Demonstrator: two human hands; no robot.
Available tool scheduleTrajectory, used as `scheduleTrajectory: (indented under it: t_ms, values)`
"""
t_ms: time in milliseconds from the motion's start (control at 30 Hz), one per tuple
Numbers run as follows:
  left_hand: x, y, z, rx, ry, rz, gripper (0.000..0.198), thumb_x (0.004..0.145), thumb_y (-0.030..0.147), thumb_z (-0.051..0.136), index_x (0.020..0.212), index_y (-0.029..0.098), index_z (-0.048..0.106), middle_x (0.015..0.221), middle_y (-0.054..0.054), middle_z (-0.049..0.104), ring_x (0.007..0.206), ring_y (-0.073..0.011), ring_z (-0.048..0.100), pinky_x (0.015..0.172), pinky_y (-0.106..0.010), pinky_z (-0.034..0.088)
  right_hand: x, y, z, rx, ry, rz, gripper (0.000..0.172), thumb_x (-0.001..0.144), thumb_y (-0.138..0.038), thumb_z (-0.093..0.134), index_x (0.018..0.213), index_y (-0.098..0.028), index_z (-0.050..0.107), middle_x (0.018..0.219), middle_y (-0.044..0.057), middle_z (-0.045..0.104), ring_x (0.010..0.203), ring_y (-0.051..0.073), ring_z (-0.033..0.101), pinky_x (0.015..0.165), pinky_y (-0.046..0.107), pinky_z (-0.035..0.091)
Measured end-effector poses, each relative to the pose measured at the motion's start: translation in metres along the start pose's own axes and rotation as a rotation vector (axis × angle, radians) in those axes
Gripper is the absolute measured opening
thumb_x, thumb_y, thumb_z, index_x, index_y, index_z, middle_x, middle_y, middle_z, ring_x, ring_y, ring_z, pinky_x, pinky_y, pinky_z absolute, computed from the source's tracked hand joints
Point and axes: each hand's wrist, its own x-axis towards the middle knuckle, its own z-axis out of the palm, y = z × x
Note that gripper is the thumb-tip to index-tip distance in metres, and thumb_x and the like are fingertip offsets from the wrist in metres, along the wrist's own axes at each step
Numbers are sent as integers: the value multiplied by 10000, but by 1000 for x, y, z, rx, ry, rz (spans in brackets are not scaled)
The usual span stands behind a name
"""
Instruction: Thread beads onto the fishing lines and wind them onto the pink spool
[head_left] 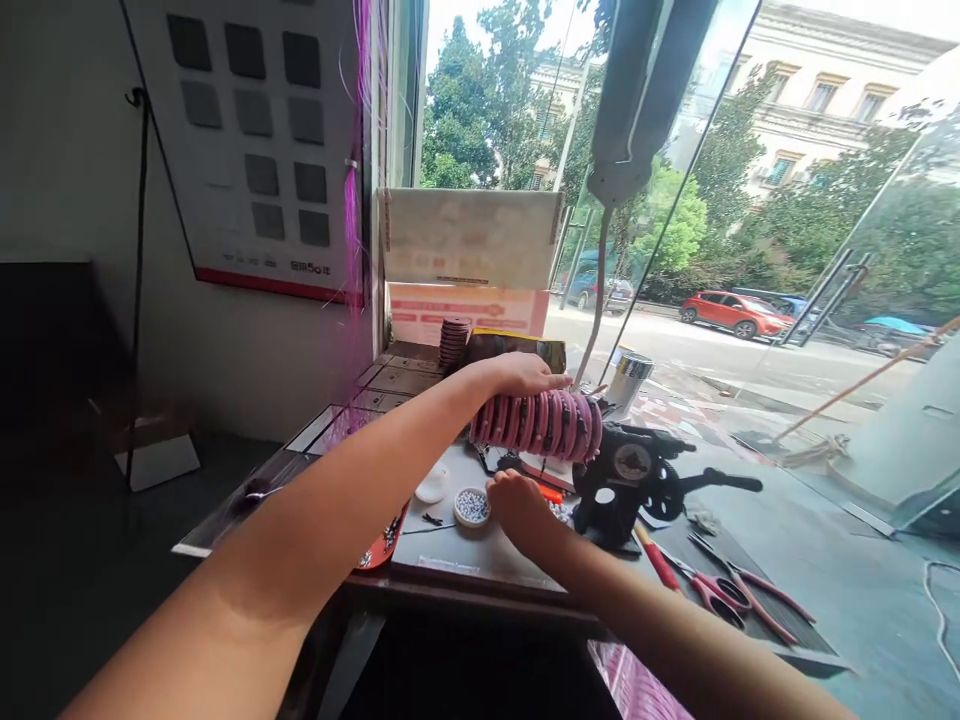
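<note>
Head view: left hand (525, 375) flat, open, steadying pink ring stack (536, 423); right hand (517, 500) curled beside bead dish (472, 506), grip cannot tell. Keep stack level near bench far edge.

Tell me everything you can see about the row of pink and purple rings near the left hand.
The row of pink and purple rings is a horizontal stack of many thin discs packed side by side, some darker. It looks like plastic or wrapped thread; I cannot tell which. It sits above the grey worktable, beside the black hand-crank machine. The left hand rests flat on top.
</note>
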Motion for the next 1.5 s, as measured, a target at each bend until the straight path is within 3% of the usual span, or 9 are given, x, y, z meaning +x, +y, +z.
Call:
scheduleTrajectory:
  t_ms: [133,267,433,533,667,867,1067,1267,1500]
  values:
    - [-3,9,-3,41,-15,-19,654,793,592,160,932,144,615,1029,-104,620,900,-211,561,761,-270,407,-26,1,-17,92,8,58,221,695,-68,459,800,-127,645,777,101,664,725,202,608,574,262,416]
    - [-8,23,2,72,-4,-87,757,661,744,203,1021,194,578,1065,-117,610,923,-282,561,757,-351,426,-73,8,-50,542,111,43,147,594,-109,508,652,-163,632,578,5,610,545,118,536,521,211,370]
    - [-7,26,5,29,-6,-136,833,595,796,202,1071,204,543,1126,-131,577,977,-318,535,796,-400,411,-93,53,-95,1212,194,53,40,616,-180,536,601,-151,559,511,-33,509,481,78,452,470,195,352]
    - [3,15,3,-31,-79,-97,807,619,781,190,1043,211,573,1146,-101,571,1000,-280,527,848,-368,389,-86,84,-106,1400,282,111,129,622,-272,591,643,-146,584,549,-12,562,507,94,501,522,223,413]
    - [20,0,3,-144,-202,-77,803,630,777,193,990,189,605,1089,-78,608,939,-228,565,842,-316,407,-77,104,-104,1401,407,153,152,626,-291,626,684,-150,617,601,-10,589,543,84,504,545,214,406]
    - [25,-4,0,-308,-341,-188,797,615,778,255,985,168,609,962,-102,661,858,-247,603,746,-326,466,-76,104,-90,1421,412,160,200,628,-333,636,698,-148,612,645,2,590,581,97,509,551,229,387]
    - [23,-1,-4,-287,-240,-208,803,587,783,319,1080,198,562,1236,-87,513,1161,-283,412,937,-352,349,-69,105,-81,1420,474,156,211,619,-339,644,709,-150,617,673,7,586,610,109,516,581,247,398]
    - [26,-3,-4,-283,-260,-209,853,579,796,303,1146,195,514,1318,-83,420,1194,-281,370,978,-355,299,-61,105,-78,1295,498,103,168,649,-316,618,700,-155,617,723,11,557,682,124,512,630,262,410]
    - [24,-4,-1,-314,-233,-242,755,585,771,350,1045,219,580,1014,-103,643,1040,-289,518,834,-348,426,-63,109,-85,1147,385,20,136,702,-283,553,689,-152,587,733,5,490,691,120,492,618,254,408]
